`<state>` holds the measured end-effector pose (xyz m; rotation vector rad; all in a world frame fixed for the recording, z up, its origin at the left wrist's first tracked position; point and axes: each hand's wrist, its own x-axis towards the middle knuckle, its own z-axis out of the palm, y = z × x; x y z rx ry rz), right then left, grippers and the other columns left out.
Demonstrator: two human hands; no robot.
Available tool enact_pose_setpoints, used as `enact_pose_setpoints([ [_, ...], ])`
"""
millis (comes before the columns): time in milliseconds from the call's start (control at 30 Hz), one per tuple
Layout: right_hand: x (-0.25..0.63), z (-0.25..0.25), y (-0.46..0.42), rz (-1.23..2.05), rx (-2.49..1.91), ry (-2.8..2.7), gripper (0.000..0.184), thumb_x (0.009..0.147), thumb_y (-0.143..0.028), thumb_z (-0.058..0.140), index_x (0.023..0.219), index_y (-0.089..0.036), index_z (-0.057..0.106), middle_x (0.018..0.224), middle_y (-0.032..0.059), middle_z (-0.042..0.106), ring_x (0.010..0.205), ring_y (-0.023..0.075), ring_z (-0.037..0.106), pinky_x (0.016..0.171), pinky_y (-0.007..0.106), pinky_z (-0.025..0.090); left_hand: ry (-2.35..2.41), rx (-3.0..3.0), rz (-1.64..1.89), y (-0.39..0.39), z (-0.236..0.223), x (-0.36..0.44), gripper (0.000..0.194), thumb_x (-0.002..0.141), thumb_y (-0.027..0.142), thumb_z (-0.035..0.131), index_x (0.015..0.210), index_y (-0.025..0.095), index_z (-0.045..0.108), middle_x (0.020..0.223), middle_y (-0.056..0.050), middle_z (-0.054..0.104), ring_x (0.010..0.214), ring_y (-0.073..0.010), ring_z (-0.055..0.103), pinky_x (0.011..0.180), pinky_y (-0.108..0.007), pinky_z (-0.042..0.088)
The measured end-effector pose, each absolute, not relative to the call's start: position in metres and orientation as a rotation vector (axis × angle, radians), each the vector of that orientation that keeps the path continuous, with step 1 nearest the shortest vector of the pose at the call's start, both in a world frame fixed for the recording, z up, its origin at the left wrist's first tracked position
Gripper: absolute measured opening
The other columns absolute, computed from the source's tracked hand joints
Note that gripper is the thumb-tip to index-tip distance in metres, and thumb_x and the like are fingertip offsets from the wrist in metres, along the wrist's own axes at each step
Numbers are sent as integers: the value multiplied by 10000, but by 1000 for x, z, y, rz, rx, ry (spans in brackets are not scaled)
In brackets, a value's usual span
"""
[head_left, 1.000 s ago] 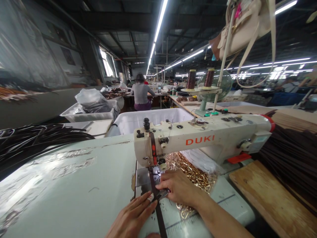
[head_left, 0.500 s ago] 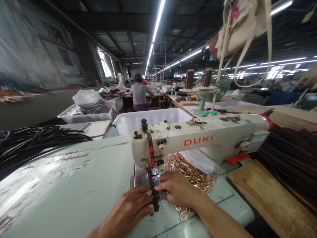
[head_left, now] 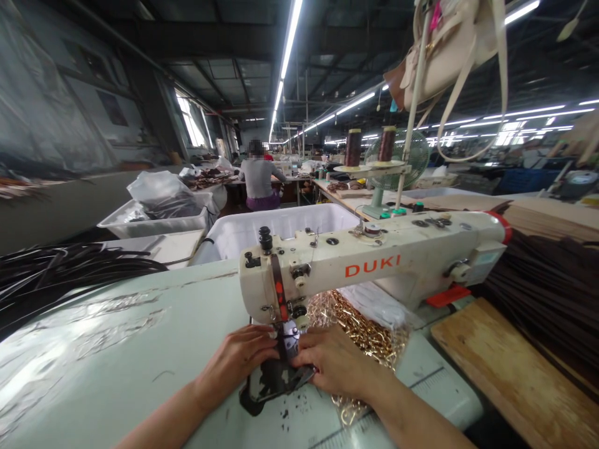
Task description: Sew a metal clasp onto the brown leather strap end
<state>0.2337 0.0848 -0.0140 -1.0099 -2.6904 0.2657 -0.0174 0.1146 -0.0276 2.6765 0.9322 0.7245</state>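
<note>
Long white fluorescent tubes run beneath the dark roof of a workshop, where a person in a grey top sits, back turned, farther down the room. Nearer, a white plastic bin stands just behind a cream-coloured sewing machine with red DUKI lettering, which is mounted on a pale green table.

Under the machine's head, a narrow dark-brown strip lies between the two hands. The left hand reaches in with its fingers stretched forward and held close together, fingertips at the strip's left edge; whether it pinches the strip cannot be told. The right hand is curled on the other side, its thumb and forefinger close by the strip, with a small pointed silver metal tool held beneath the fingers.

Just beyond the right hand, a clear plastic bag of gold-coloured metal clasps rests on the table under the machine's arm. Farther right lies a worn, light-brown wooden board, beside a thick heap of dark-brown strips. At the left edge, glossy black straps are piled. Two spools of dark brown thread stand on a rack behind the machine, in front of a green fan, and a beige handbag hangs above.
</note>
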Motion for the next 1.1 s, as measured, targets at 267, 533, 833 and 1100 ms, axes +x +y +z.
enact_pose_setpoints([
  [267,233,-12,85,268,-1039,-2683,250,789,-184,595,987,-302,692,904,-45,674,877,167,573,702,271,371,1100,2601,636,138,-21,-20,211,926,308,548,899,225,740,917,-16,741,869,-187,678,804,-279,547],
  [533,233,-14,85,364,-1041,-2644,334,781,-156,573,1055,-315,679,988,-38,681,939,179,580,783,272,392,909,2668,454,164,-11,-24,261,888,358,595,1080,209,692,1034,-44,723,950,-222,658,880,-318,521],
  [833,230,-16,84,398,-1073,-2631,293,823,-180,568,1060,-310,683,1002,-22,677,955,185,593,845,283,399,899,2766,403,157,-14,-24,330,973,352,434,1031,178,708,1024,-71,717,922,-215,658,863,-334,527],
  [1100,229,-13,84,363,-1069,-2671,300,819,-155,564,1059,-291,683,1012,-5,672,975,188,589,842,284,405,950,2946,251,129,0,-22,336,1006,270,330,1094,192,644,1010,-51,705,927,-183,657,917,-329,500],
])
